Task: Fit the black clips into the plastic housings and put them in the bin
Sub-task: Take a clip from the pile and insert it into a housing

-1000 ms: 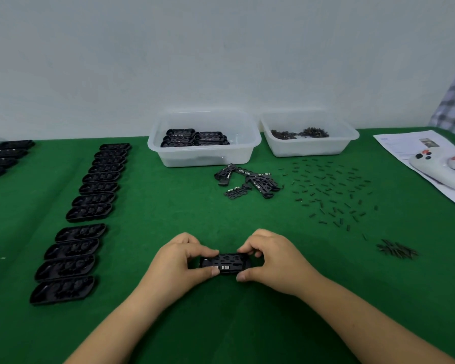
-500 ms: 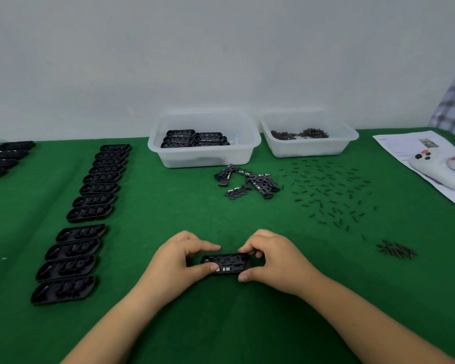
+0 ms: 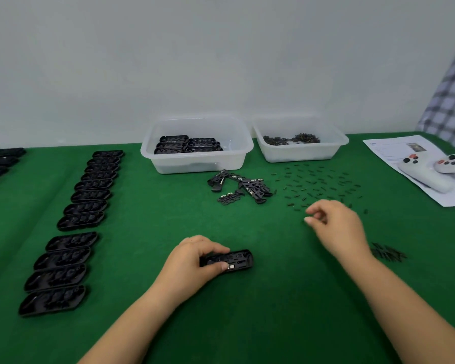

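My left hand (image 3: 195, 261) grips the left end of a black plastic housing (image 3: 235, 260) lying on the green mat in front of me. My right hand (image 3: 334, 224) hovers over the near edge of the scattered small black clips (image 3: 318, 186), fingers loosely curled, nothing seen in them. A clear bin (image 3: 197, 145) at the back holds several finished housings. A column of black housings (image 3: 82, 216) lies along the left.
A pile of black frame inserts (image 3: 241, 189) lies in front of the bin. A second clear bin (image 3: 300, 140) holds small dark parts. A small heap of dark pieces (image 3: 388, 253) sits right of my forearm. White controllers (image 3: 431, 170) rest on paper at far right.
My right hand let go of the housing and moved up and to the right toward the scattered clips. My left hand still holds the housing in place.
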